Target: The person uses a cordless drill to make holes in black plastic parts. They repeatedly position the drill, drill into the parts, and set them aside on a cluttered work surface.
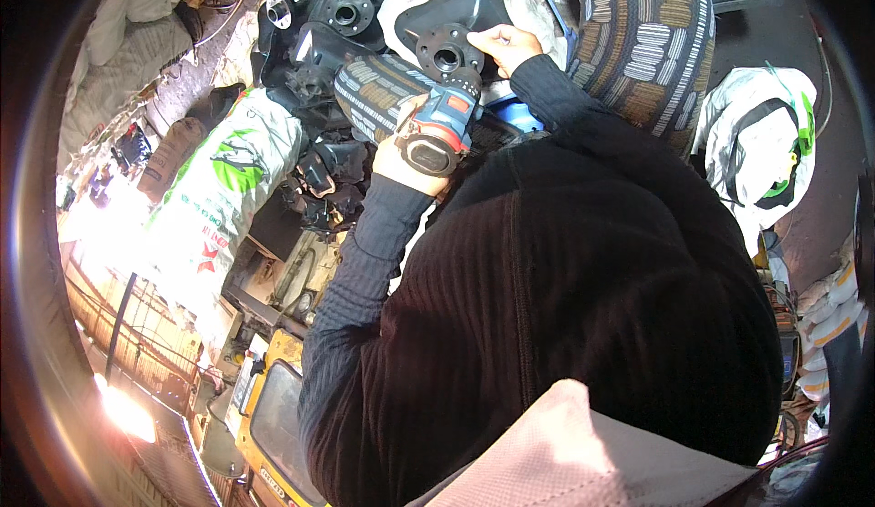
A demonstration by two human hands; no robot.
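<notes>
A dark grey cast metal part (456, 16), flat-faced with a round bored hub, is seen near the top centre of the view, resting on white sacking just above the person's arms. A blue cordless drill (442, 124) is pressed nose-first against the lower edge of that hub, its chuck touching the metal. The drill's grip is wrapped fully by the left hand (401, 156), fingers closed tight around the handle. The casting's right edge is steadied by the right hand (506, 46), fingers curled over the rim and thumb on the face; it is closed on the part, though how firmly cannot be told from here.

Both forearms are covered by black ribbed sleeves, and much of the lower view is filled by the person's dark top. Just beside the drill, a woven patterned cushion (374, 92) lies under the work, and a larger striped one (647, 37) is seen to the right. More dark castings (342, 5) are heaped to the upper left of the part. A white sack with green print (228, 188) lies on the left, and what is probably a yellow-framed machine (273, 416) shows at the lower left, blurred by glare.
</notes>
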